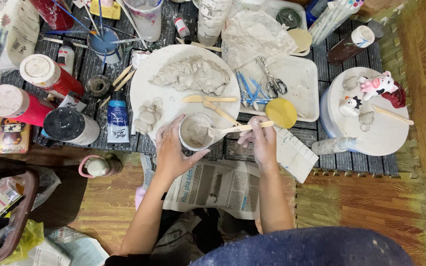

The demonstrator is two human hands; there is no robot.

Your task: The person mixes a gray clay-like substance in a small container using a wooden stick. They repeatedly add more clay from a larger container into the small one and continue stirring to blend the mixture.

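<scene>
Cup [195,132]: small round cup with grey wet clay inside, standing at the near edge of the round white board [146,88], on the dark slatted table [351,160].
Left hand [172,150]: it holds the cup from the left side; the fingers are curled around the wall and the thumb lies along the near rim.
Right hand [260,140]: the fingers are pressed together and pinch the far end of a wooden stick [240,128].
Stick: it lies almost flat, and its left tip is inside the cup, in the grey clay.
Step in hand: this looks like stirring or scooping the soft clay in the cup while the other hand keeps the cup steady.
Next move: I judge it needs a firm hold on the cup, because the cup is near the board edge, and a slow turn of the stick so the clay does not spill.
Nearby on board: a big lump of grey clay [191,75], a small clay figure [148,118] and two more wooden tools [209,99].
Under the arms: a sheet of newspaper [218,184] on the floor.
</scene>
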